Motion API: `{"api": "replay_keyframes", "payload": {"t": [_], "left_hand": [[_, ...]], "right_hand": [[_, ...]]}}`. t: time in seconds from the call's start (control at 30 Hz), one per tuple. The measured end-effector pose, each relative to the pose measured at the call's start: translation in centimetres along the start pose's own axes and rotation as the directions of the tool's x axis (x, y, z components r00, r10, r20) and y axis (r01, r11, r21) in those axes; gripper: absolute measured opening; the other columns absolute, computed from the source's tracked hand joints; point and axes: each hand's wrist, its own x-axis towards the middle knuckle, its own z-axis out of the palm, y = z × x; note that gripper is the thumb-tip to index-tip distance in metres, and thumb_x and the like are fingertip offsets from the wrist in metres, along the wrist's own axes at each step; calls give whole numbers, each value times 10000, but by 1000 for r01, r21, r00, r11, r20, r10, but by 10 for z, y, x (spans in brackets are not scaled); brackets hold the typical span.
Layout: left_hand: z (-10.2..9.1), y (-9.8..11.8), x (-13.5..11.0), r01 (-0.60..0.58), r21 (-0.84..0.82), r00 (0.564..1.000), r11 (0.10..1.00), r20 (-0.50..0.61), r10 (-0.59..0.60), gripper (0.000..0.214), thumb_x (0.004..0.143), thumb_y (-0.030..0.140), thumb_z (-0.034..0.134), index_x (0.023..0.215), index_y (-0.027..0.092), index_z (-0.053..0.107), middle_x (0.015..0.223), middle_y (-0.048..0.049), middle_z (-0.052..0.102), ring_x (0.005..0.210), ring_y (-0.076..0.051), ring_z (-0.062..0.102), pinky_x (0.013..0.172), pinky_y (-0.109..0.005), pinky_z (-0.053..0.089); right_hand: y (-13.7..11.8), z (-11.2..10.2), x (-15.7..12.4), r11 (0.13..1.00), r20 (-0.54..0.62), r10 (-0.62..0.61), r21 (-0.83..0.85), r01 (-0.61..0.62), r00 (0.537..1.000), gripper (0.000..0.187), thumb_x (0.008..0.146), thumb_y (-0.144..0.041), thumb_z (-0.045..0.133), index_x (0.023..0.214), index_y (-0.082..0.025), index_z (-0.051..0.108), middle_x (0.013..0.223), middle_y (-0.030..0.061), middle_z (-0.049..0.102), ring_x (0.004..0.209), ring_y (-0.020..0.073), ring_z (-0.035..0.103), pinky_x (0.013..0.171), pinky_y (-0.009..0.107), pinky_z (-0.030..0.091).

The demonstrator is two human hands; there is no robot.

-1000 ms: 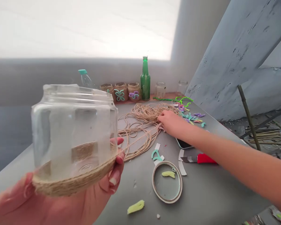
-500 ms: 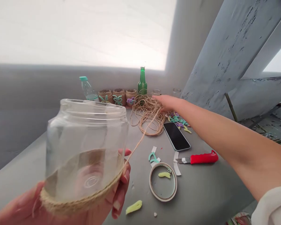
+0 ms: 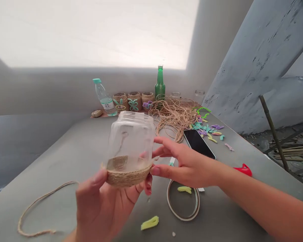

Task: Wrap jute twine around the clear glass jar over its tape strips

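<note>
My left hand (image 3: 108,205) grips a clear glass jar (image 3: 131,141) from below, thumb and fingers round its base. Jute twine (image 3: 127,176) is wound in several turns around the jar's bottom. My right hand (image 3: 184,163) is beside the jar on its right, fingers stretched toward the glass and the twine band, fingertips touching or almost touching it. A loose length of twine (image 3: 37,208) loops over the grey table at the left. A tangled pile of twine (image 3: 175,116) lies farther back.
On the grey table (image 3: 73,151): a tape ring (image 3: 183,201), a black phone (image 3: 199,143), a red cutter (image 3: 243,169), coloured pipe-cleaner pieces (image 3: 207,129), a yellow-green piece (image 3: 149,223). Along the back wall stand a plastic water bottle (image 3: 104,99), three twine-wrapped jars (image 3: 133,101) and a green bottle (image 3: 160,85).
My right hand has come back from the twine pile to the jar's side. The jar has moved toward the centre and farther from the camera. A twine loop now lies at the left.
</note>
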Motion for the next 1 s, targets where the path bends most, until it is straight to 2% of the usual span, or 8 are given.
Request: {"api": "replay_keyframes", "payload": {"t": [0.07,0.13,0.27,0.43,0.6,0.8,0.9,1.0], "left_hand": [[5,0,1,-49,30,999,998,-10,50,430,668,422,820,1026,184,826,1016,-144,855,694,-299,726,600,-389,624],[8,1,3,-88,73,996,993,-27,90,367,668,402,835,937,152,840,969,-160,858,706,-287,734,607,-358,635],[7,5,7,-98,100,990,990,-89,107,411,688,404,816,937,77,834,911,-196,844,707,-264,735,637,-327,651],[2,5,12,-84,97,984,992,-147,98,429,675,364,812,951,36,817,908,-206,838,710,-254,743,661,-309,659],[2,5,11,-49,62,988,997,-143,57,496,708,466,788,966,44,829,895,-198,835,688,-255,738,631,-313,664],[2,5,4,58,-51,998,997,12,-58,561,772,504,726,1126,81,832,953,-212,844,712,-262,736,666,-309,664],[-3,3,2,160,-96,982,983,112,-149,713,786,549,679,1246,12,765,968,-236,824,730,-257,725,689,-300,656],[-8,0,1,202,-105,964,974,196,-179,736,819,587,619,1251,7,758,970,-240,812,724,-253,714,682,-310,649]], "right_hand": [[12,8,-1,996,-56,57,67,-53,997,592,984,-454,705,1488,-245,476,1034,37,742,941,181,687,775,287,512],[20,9,-2,990,-135,89,123,-72,987,368,1007,-475,665,1280,-232,624,797,-27,632,726,132,579,664,262,442],[22,3,-11,971,-190,80,236,-33,979,310,1040,-478,606,938,-210,722,792,-8,571,712,120,463,629,258,370],[17,-2,-19,933,-138,77,358,-23,987,257,1029,-452,638,910,-237,715,809,3,589,736,131,471,624,260,358],[18,-3,-19,913,-106,105,405,-53,989,235,994,-451,693,909,-232,690,758,-19,498,675,116,383,572,254,302],[21,5,-15,910,-67,181,390,-141,981,222,1003,-439,682,946,-224,677,763,-26,506,675,108,380,568,243,305],[24,10,-14,909,-69,188,390,-147,980,200,995,-411,700,956,-216,677,775,-26,507,693,111,391,585,241,323],[25,13,-13,916,-78,197,371,-155,977,245,980,-447,710,966,-205,670,788,-30,499,682,105,386,572,233,330]]}}
